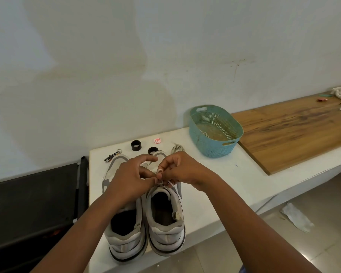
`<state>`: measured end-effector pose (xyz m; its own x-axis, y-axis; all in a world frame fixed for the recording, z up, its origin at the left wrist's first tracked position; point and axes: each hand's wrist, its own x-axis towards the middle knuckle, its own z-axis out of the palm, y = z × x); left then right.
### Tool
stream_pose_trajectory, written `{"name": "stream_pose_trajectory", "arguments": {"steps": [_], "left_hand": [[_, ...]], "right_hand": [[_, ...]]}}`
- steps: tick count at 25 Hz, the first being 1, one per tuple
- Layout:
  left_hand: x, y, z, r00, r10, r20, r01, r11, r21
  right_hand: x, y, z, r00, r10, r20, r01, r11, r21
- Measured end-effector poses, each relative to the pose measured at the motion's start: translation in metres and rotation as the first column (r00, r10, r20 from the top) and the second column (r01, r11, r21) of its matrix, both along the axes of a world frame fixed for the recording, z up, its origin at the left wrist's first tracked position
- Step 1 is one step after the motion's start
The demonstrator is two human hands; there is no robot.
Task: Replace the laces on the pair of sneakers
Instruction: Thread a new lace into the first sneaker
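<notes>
A white tabletop (215, 174) runs along a stained pale wall (126, 56), and a wooden board (295, 131) lies on it at the right of the frame. Your two sneakers stand side by side at centre bottom, heels toward you, toes toward the wall, long axes running up the frame. Over the right sneaker (165, 219), your left hand (126, 178) and right hand (183, 170) meet at its top eyelets; each grip is pinched on the white lace (161, 179), with a small loop showing between the fingertips. The left sneaker (124, 233) lies partly under your left forearm. Above the toes sit two black rings (136, 145), a red-and-white cap (157, 140), a metal clip (112, 154) and a coiled lace (178, 148). A teal basket (215, 146) stands right of centre.
</notes>
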<state>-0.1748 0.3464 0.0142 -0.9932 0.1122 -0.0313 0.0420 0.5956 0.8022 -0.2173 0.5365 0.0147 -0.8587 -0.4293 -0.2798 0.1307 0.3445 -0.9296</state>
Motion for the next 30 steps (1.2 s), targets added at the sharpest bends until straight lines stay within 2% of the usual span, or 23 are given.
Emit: {"name": "stream_pose_trajectory", "arguments": {"steps": [5, 9, 13, 15, 19, 24, 30], "left_hand": [[-0.008, 0.0, -0.01, 1.0, 0.014, 0.008, -0.014, 0.995, 0.096], [-0.012, -0.002, -0.008, 0.989, 0.147, -0.021, -0.141, 0.977, 0.161], [-0.008, -0.001, -0.001, 0.979, 0.194, -0.059, -0.187, 0.977, 0.106], [-0.008, -0.001, -0.002, 0.977, 0.21, -0.033, -0.206, 0.974, 0.096], [-0.008, -0.002, -0.002, 0.976, 0.207, 0.069, -0.214, 0.969, 0.126], [-0.005, 0.0, -0.001, 0.989, 0.129, 0.071, -0.139, 0.976, 0.167], [-0.006, -0.001, 0.001, 0.989, 0.087, 0.116, -0.107, 0.979, 0.173]], "right_hand": [[0.001, -0.002, 0.003, 0.999, 0.005, -0.033, -0.005, 1.0, 0.016], [0.002, -0.004, 0.001, 0.999, -0.033, -0.024, 0.034, 0.999, 0.026], [0.002, -0.009, -0.002, 0.997, -0.037, -0.069, 0.043, 0.996, 0.084], [0.003, -0.011, -0.002, 0.996, -0.05, -0.074, 0.057, 0.994, 0.093], [0.003, -0.013, -0.001, 0.991, -0.133, 0.021, 0.132, 0.989, 0.071], [0.001, -0.01, 0.003, 0.967, -0.166, 0.193, 0.165, 0.986, 0.02], [0.0, -0.005, 0.003, 0.969, -0.135, 0.209, 0.137, 0.991, 0.008]]}}
